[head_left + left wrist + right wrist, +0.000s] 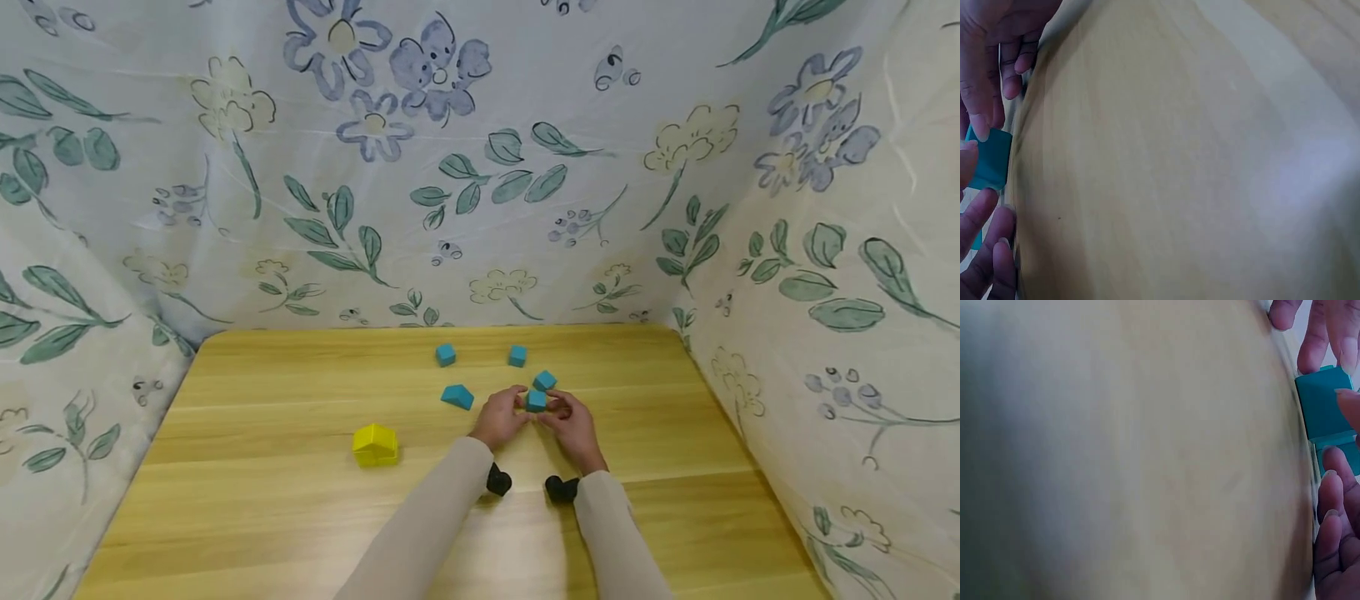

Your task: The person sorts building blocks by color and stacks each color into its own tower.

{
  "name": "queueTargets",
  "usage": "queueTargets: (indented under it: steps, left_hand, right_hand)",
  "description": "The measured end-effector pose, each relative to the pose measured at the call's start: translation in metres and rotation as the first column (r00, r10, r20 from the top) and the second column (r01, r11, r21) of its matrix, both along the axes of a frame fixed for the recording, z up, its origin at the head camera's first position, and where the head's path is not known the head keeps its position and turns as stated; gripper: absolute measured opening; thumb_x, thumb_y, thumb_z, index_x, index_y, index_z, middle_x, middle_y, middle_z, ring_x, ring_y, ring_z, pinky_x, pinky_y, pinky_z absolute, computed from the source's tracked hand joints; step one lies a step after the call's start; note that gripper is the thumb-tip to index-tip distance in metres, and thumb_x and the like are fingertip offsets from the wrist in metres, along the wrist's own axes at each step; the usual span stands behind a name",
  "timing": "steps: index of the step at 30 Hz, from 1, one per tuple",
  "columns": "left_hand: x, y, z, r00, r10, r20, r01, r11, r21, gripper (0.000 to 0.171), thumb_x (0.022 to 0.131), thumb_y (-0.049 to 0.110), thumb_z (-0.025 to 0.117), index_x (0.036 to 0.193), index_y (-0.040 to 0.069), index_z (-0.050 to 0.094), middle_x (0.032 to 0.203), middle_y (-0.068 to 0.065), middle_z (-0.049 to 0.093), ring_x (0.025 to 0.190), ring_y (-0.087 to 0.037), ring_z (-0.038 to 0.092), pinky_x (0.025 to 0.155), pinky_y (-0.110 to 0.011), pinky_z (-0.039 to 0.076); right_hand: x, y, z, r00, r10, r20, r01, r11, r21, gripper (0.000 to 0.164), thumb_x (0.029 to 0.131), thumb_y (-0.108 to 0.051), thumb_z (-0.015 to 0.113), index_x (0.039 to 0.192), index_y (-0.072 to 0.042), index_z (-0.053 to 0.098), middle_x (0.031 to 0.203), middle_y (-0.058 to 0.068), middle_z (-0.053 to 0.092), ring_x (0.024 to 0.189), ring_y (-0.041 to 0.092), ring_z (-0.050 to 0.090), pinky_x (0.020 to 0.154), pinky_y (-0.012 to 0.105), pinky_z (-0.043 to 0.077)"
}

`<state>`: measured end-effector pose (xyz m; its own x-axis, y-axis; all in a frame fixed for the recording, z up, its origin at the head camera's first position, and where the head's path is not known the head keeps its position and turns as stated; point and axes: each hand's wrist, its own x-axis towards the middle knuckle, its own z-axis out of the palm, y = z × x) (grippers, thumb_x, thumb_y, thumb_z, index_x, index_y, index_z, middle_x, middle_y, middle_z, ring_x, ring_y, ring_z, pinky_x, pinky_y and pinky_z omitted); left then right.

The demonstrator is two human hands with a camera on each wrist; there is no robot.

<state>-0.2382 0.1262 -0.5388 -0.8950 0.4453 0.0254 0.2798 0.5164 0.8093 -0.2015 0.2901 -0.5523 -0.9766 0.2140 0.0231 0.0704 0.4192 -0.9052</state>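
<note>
Both hands meet at a small blue block [536, 402] right of the table's middle. My left hand [502, 418] holds its left side with curled fingers and thumb. From the opposite side, my right hand [573, 427] grips the same block with its fingers and thumb. A second blue block [545, 381] lies just behind it, close to the right fingertips. In the left wrist view, fingertips press at both ends of the held block [992, 159]. The right wrist view shows the held block [1322, 403] with the second block [1338, 455] beside it.
Two blue blocks, one at back left [446, 355] and one at back right [517, 356], stand beyond the hands. A blue triangular block [457, 396] lies left of them. Farther left sits a yellow house-shaped piece [375, 446]. Flowered cloth [465, 250] surrounds the wooden table [262, 500].
</note>
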Motion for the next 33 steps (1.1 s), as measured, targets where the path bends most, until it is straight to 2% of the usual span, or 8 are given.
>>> queueTargets:
  steps: [6,13,19,25,29,33]
  left_hand:
    - [-0.005,0.004,-0.003,1.0,0.014,-0.015,-0.015,0.999,-0.052,0.045,0.089,0.02,0.07,0.13,0.007,0.057,0.1,-0.004,0.067,0.093,-0.02,0.063,0.082,-0.034,0.05]
    - [-0.002,0.005,-0.002,0.998,0.061,-0.008,-0.062,0.998,-0.028,0.03,0.087,0.015,0.072,0.115,0.01,0.062,0.098,-0.004,0.066,0.092,-0.021,0.063,0.081,-0.035,0.05]
    - [0.003,0.004,-0.005,0.995,0.068,-0.077,-0.068,0.998,0.003,0.03,0.086,0.013,0.073,0.114,0.008,0.063,0.112,-0.008,0.067,0.106,-0.023,0.062,0.089,-0.036,0.049]
    - [0.01,-0.004,-0.01,0.992,0.07,-0.104,-0.066,0.997,0.042,0.032,0.086,0.013,0.073,0.116,0.006,0.063,0.113,-0.008,0.068,0.106,-0.023,0.063,0.089,-0.034,0.049]
    - [0.018,-0.011,-0.013,0.991,0.073,-0.116,-0.064,0.994,0.083,0.031,0.086,0.012,0.072,0.115,0.006,0.063,0.112,-0.009,0.068,0.088,-0.018,0.062,0.082,-0.03,0.049]
    - [0.026,-0.019,-0.017,0.991,0.084,-0.108,-0.069,0.988,0.136,0.03,0.087,0.011,0.071,0.116,0.006,0.062,0.111,-0.008,0.068,0.064,-0.008,0.048,0.065,-0.023,0.044]
  right_hand:
    - [-0.004,-0.001,0.002,1.0,0.03,-0.004,-0.03,0.999,0.012,0.043,0.082,-0.003,0.075,0.123,0.002,0.061,0.097,0.02,0.064,0.08,0.019,0.057,0.068,0.026,0.046]
    - [-0.005,-0.001,0.004,0.999,0.036,0.03,-0.036,0.999,0.024,0.037,0.08,0.001,0.075,0.115,0.004,0.063,0.093,0.017,0.066,0.076,0.019,0.057,0.067,0.026,0.045]
    - [-0.005,0.001,0.002,0.998,0.049,0.037,-0.05,0.998,0.024,0.036,0.079,0.001,0.077,0.112,0.004,0.064,0.093,0.018,0.066,0.075,0.019,0.056,0.065,0.025,0.045]
    - [-0.001,-0.003,0.002,0.996,0.075,0.04,-0.077,0.997,0.028,0.035,0.077,0.002,0.078,0.109,0.004,0.065,0.089,0.015,0.065,0.073,0.017,0.055,0.063,0.025,0.044]
    - [0.005,-0.007,0.005,0.994,0.094,0.05,-0.095,0.995,0.028,0.033,0.076,0.003,0.078,0.107,0.003,0.065,0.087,0.012,0.065,0.072,0.017,0.055,0.063,0.024,0.045]
    - [0.011,-0.014,0.007,0.993,0.112,0.042,-0.114,0.993,0.031,0.032,0.077,0.002,0.078,0.106,0.003,0.066,0.088,0.013,0.065,0.072,0.017,0.056,0.064,0.024,0.046]
